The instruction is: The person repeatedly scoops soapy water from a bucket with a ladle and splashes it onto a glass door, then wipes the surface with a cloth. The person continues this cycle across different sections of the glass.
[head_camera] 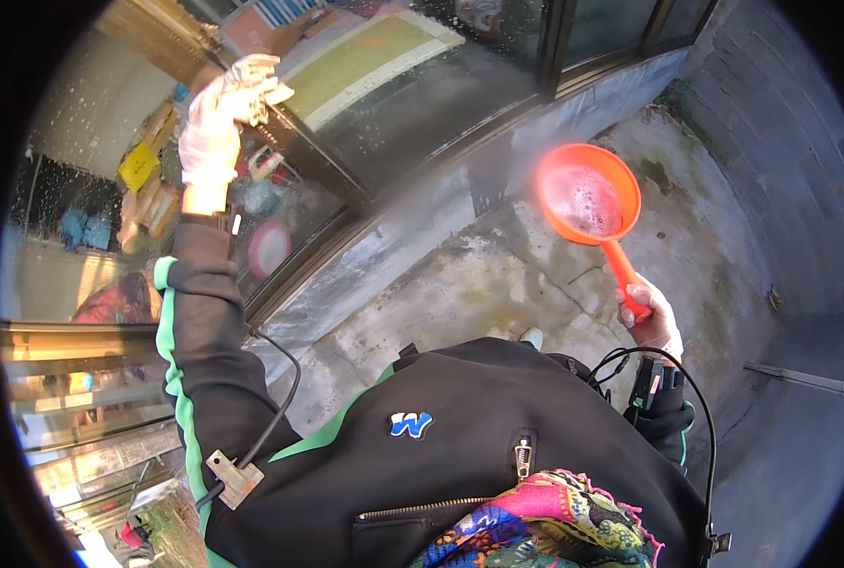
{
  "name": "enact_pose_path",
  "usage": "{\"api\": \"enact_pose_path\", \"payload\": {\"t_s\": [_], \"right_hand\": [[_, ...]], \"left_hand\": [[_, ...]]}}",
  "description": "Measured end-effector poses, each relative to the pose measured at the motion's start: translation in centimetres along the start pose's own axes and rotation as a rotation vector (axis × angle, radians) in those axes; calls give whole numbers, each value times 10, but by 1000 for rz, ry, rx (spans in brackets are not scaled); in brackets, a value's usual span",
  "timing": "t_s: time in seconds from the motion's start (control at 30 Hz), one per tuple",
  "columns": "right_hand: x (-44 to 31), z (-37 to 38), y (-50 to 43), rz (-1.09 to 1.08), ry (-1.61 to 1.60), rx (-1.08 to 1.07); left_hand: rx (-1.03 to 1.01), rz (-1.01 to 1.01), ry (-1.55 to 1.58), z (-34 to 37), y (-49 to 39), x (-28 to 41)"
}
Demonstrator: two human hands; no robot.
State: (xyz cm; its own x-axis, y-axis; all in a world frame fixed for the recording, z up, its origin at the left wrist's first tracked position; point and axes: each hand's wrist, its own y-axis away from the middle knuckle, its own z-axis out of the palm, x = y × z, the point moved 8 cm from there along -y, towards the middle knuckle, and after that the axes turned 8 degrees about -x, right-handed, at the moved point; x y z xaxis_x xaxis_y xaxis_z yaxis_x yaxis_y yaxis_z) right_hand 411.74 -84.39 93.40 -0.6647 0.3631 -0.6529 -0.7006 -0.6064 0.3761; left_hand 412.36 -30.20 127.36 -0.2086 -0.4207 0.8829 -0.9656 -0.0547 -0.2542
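Note:
My right hand [649,319], in a thin translucent glove, grips the handle of an orange plastic dipper [624,277]. Foamy, bubbly liquid [588,202] sits in the dipper's bowl, which is held out over the concrete floor. My left hand [226,117], also gloved, is raised at a wet glass window, by its brown metal frame [315,156]. Strong light washes out that hand, so whether a cloth is under its fingers cannot be told. Water drops dot the window pane [88,121] beside it.
Below the window runs a concrete sill wall [386,263]. A grey block wall [777,177] rises at right, and a pole [798,378] lies near it. Cables [706,426] hang by both my arms. Boxes and a yellow item [138,167] show behind the glass.

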Motion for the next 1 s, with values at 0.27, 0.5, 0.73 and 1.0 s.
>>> {"api": "enact_pose_path", "payload": {"t_s": [0.27, 0.5, 0.73, 1.0], "right_hand": [[-41, -47, 14, 12, 37, -22], [-60, -99, -3, 60, 85, -27], [-77, -122, -39, 122, 42, -42], [-125, -128, -99, 153, 95, -103]], "left_hand": [[144, -220, 160, 45, 44, -131], [168, -412, -877, 118, 34, -170], [-271, -79, -678, 343, -65, -151], [-788, -168, -820, 523, -183, -199]]}}
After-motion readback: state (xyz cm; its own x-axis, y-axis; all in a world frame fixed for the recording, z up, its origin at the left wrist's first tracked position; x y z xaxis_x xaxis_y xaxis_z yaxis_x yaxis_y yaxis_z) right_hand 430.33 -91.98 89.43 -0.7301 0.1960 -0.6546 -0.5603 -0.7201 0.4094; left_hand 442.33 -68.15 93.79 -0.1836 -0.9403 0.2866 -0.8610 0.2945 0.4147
